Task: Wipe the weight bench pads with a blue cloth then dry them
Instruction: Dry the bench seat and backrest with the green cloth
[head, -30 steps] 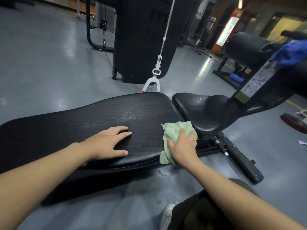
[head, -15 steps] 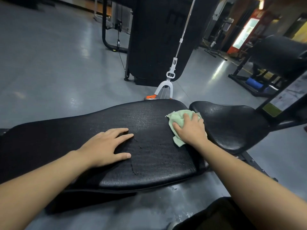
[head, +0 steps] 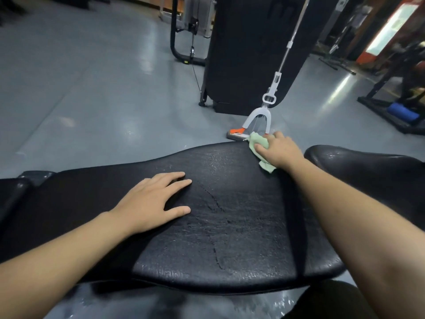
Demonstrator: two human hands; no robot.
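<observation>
The long black back pad (head: 230, 226) of the weight bench runs across the view, its cracked surface glistening in places. My left hand (head: 151, 201) rests flat on its middle with fingers spread. My right hand (head: 279, 149) presses a pale green cloth (head: 258, 140) onto the pad's far right corner, fingers bent over the bunched fabric. The smaller black seat pad (head: 368, 166) lies just to the right, partly behind my right forearm. No blue cloth shows.
A white mop (head: 264, 113) with an orange clip stands on the grey floor just beyond the bench, leaning by a tall black machine (head: 250, 49). Dark equipment frames (head: 391, 111) stand at the far right. My dark-trousered knee (head: 322, 300) is at the bottom right.
My right hand slid the green cloth from the pad's near edge across to its far right corner. The view tilted closer over the bench. My left hand stayed put.
</observation>
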